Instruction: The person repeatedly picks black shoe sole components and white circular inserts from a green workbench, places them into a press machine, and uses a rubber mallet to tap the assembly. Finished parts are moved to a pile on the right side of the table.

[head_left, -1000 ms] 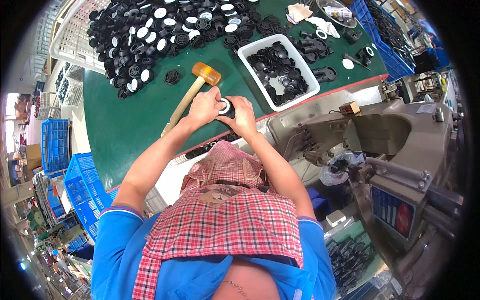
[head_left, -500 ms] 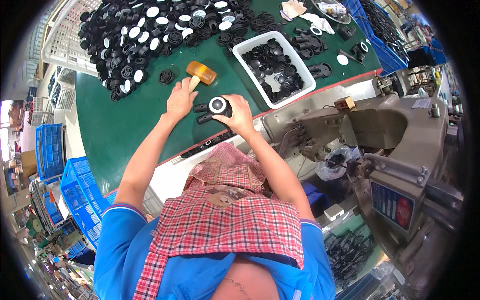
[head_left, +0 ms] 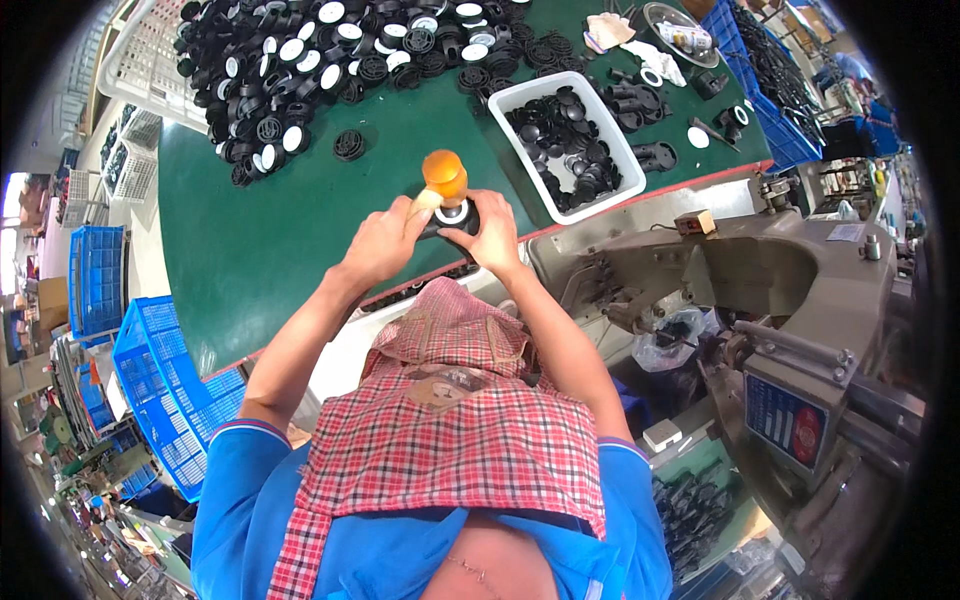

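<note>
- I see the left hand [head_left: 383,243] wrapped around the wooden handle of a mallet [head_left: 443,178], fingers curled tight on it; the amber head stands raised just above the work, at about 12 o'clock from both hands.
- My right hand [head_left: 494,233] pinches a round black part [head_left: 456,216] with a white centre, thumb and fingers closed on its rim, pressing it down on the green table [head_left: 270,215] near the front edge.
- The black part sits directly under the mallet head, between the two hands.
- At 1 o'clock from the hands, near them, I see a white tray [head_left: 625,133] filled with small black pieces.
- At 11 o'clock, well apart, a big heap of black round parts [head_left: 300,60], many with white faces, spreads over the far side of the table.
- At 3 o'clock a grey machine [head_left: 780,290] stands beside the table.
- At 8 o'clock, below the table edge, blue crates [head_left: 160,390] stand on the floor.
</note>
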